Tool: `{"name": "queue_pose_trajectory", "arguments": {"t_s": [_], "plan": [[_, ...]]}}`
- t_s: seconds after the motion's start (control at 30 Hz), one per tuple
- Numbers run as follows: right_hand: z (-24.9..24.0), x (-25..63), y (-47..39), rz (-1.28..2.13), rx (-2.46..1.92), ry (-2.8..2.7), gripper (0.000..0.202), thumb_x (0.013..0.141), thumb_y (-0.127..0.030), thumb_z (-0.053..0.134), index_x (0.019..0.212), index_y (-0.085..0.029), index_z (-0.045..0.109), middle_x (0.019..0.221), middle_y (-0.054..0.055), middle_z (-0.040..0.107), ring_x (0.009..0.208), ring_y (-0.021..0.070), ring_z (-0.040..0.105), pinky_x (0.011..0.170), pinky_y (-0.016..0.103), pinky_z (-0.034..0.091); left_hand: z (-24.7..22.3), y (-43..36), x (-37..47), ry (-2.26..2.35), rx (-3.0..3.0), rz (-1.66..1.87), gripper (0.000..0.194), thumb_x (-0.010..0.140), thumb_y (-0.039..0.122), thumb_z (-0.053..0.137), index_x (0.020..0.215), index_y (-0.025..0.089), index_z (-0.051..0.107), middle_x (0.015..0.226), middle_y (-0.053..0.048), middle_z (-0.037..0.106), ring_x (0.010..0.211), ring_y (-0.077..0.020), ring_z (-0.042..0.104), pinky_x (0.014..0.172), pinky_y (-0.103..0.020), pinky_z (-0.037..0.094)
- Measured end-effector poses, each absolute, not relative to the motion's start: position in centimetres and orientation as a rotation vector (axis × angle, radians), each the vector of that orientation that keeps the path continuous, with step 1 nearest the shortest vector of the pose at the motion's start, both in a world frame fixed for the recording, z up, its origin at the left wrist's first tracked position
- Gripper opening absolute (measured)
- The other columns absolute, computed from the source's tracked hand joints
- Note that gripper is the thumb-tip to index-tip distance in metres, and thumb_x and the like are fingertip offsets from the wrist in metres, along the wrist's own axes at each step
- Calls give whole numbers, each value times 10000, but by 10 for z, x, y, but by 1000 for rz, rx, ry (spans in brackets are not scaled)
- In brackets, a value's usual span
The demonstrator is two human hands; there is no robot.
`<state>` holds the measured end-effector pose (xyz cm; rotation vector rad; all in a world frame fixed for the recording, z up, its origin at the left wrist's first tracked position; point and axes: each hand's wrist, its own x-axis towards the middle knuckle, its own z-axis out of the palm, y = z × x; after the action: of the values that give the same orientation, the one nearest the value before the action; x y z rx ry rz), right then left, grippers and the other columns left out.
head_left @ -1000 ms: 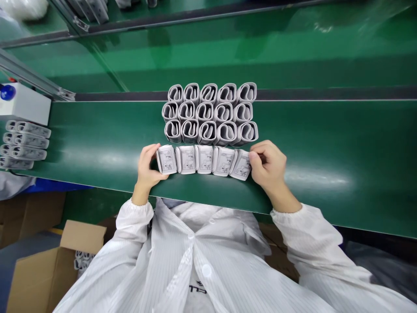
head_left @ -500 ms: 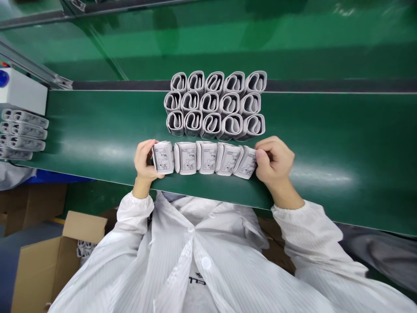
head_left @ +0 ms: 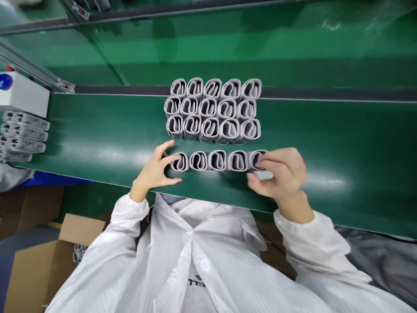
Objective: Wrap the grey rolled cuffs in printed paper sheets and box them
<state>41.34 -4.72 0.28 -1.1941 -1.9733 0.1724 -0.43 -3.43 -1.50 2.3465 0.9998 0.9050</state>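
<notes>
A row of several rolled grey cuffs [head_left: 217, 161], which look like blood-pressure cuffs, stands on end along the near side of the green work surface [head_left: 107, 134], coiled ends facing up. My left hand [head_left: 154, 171] is beside the leftmost roll [head_left: 180, 162], thumb and fingers spread, with a fingertip at its top. At the other end, my slightly blurred right hand [head_left: 285, 174] has its fingertips at the rightmost roll [head_left: 256, 160], the thumb apart and lower. Just behind stands a block of more rolled cuffs [head_left: 210, 128] in three rows.
More cuffs [head_left: 28, 132] lie stacked at the far left, in front of a white box-shaped unit [head_left: 28, 95] with a blue part. Below the surface's front edge, an open cardboard box [head_left: 31, 269] holds more rolls. A dark strip [head_left: 124, 90] runs behind the work surface.
The front row of cuffs has turned from printed sides up to standing with coiled ends up. Both hands have loosened from the row's ends, with their fingers spreading.
</notes>
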Motion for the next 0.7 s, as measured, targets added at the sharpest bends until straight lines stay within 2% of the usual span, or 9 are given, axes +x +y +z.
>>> {"name": "queue_pose_trajectory", "arguments": {"t_s": [0.07,0.1,0.17,0.23,0.33,0.47,0.53,0.6,0.7], "plan": [[26,393,-46,203,-1076,-2196,400,1006,-669,777,1189,-313,763,1191,138,840,1072,392,783,914,593,606,-9,-34,5,929,2307,877,1025,835,650,998,1666,348,480,1783,-241,481,1633,-450,589,1215,-684,631],[37,380,-44,186,-995,-2318,470,1038,-639,762,1347,-286,734,1347,167,821,1184,415,775,961,594,604,-7,-34,10,907,2298,868,1073,829,674,994,1695,331,461,1753,-251,533,1607,-448,620,1229,-692,623],[53,355,-39,160,-911,-2517,600,1068,-571,767,1517,-192,645,1489,226,769,1245,425,763,965,558,602,-6,-36,20,881,2294,820,993,881,640,965,1688,299,498,1612,-227,691,1482,-404,732,1203,-640,655],[60,339,-35,152,-906,-2663,554,1069,-502,798,1468,-146,654,1334,206,821,1084,376,788,858,495,588,-9,-39,22,882,2276,767,791,935,550,948,1592,273,606,1437,-173,806,1321,-344,821,1116,-537,705],[57,334,-33,128,-883,-2756,374,1076,-444,809,1312,-173,702,1011,88,819,855,302,757,725,443,540,-14,-44,9,1043,2179,813,599,909,429,986,1404,245,703,1297,-120,849,1191,-287,857,1048,-445,714],[50,332,-37,105,-827,-2695,346,1126,-500,725,1277,-190,705,978,76,811,821,279,751,712,429,551,-14,-36,-14,1410,2072,977,517,898,334,972,1325,221,703,1258,-100,840,1158,-260,847,1050,-421,691],[51,325,-40,108,-837,-2675,426,1116,-535,736,1336,-172,702,1031,101,831,853,291,766,736,440,571,-9,-27,-15,1426,2155,981,591,932,399,956,1424,215,686,1349,-141,812,1264,-291,816,1113,-464,670],[53,319,-43,117,-822,-2676,554,1096,-547,768,1463,-143,670,1176,146,847,986,326,797,810,458,601,-3,-23,-12,1412,2285,1085,738,936,549,944,1526,217,649,1439,-183,771,1361,-337,765,1170,-532,639],[56,319,-46,109,-826,-2704,545,1106,-516,757,1493,-140,675,1273,164,843,1068,347,808,874,469,599,5,-32,-8,1324,2402,1445,782,956,765,827,1503,232,656,1300,-154,793,1203,-325,780,1060,-530,660]]}}
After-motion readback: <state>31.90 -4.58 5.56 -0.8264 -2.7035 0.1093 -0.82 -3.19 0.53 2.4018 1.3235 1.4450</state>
